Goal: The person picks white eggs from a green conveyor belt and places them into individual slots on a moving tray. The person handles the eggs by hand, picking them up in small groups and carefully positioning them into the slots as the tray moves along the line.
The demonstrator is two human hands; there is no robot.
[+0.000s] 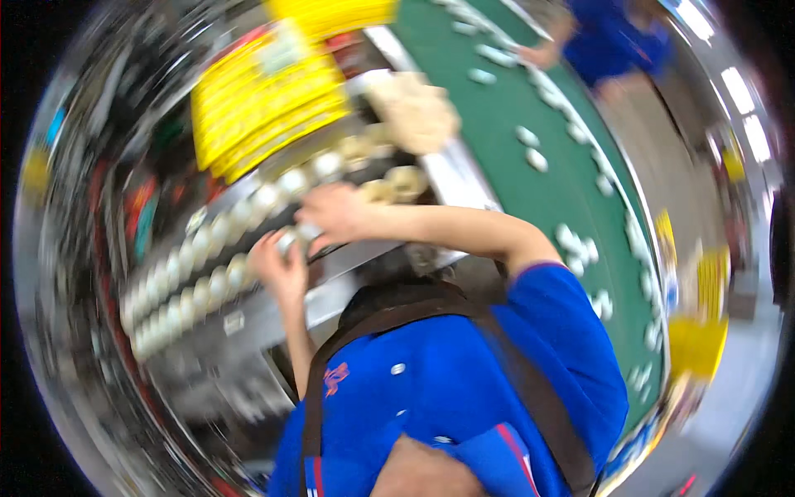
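My left hand [278, 264] is at the near row of a two-row machine, its fingers around a white, egg-like piece [286, 242]. Just to the right, my right hand [335, 214] reaches across from the right, with another white rounded piece [308, 232] at its fingertips. The two hands are close together. White rounded pieces fill the far row [242, 211] and the near row [202, 295], which slant down to the left. Cream-coloured ring-like holders [407, 183] show at the right end of the rows. Blur hides the exact finger contact.
Stacked yellow plastic trays [267, 99] stand beyond the rows, beside a lumpy beige object [419, 112]. On the right runs a green conveyor belt [497, 155] with scattered white pieces. A co-worker in blue [612, 43] reaches over its far edge. More yellow containers [695, 345] stand beyond the belt.
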